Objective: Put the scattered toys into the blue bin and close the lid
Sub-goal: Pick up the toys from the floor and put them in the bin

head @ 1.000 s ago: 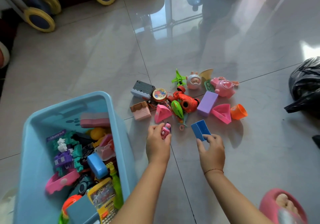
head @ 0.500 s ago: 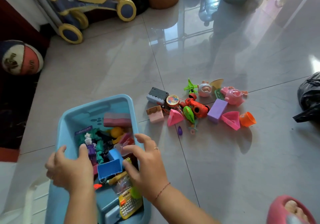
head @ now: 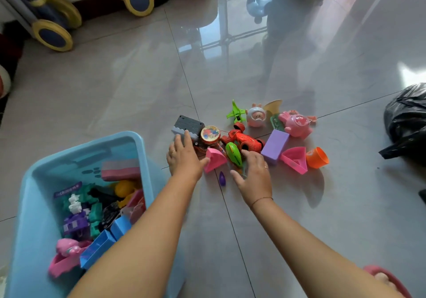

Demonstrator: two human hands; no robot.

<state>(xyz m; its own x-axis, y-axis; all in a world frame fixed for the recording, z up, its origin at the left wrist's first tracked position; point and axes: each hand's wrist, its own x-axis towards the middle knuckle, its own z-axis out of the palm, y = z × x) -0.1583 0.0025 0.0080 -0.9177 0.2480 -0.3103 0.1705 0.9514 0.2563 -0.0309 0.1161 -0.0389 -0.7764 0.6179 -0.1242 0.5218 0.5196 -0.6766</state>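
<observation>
The blue bin [head: 36, 205] stands open at lower left, holding several toys, among them a blue block [head: 99, 249]. No lid is in view. Scattered toys lie on the floor: a grey block [head: 187, 125], a round drum [head: 210, 134], a red truck [head: 244, 140], a green toy [head: 234, 153], a pink wedge [head: 215, 161], a purple block [head: 275, 146]. My left hand [head: 184, 159] reaches over the pile's left edge, fingers spread, covering a small toy beside the grey block. My right hand [head: 252, 173] hovers open by the green toy.
Farther right lie a pink pig toy [head: 296, 125], a pink scoop [head: 295, 159], an orange cup [head: 317, 157] and a green plane [head: 236, 112]. A tiny purple piece [head: 222, 179] sits between my hands. A black bag [head: 405, 122] is at right, a ride-on car [head: 76, 5] at back left.
Both hands left the bin, where the blue block and small pink toy now lie, and reached forward to the pile on the floor.
</observation>
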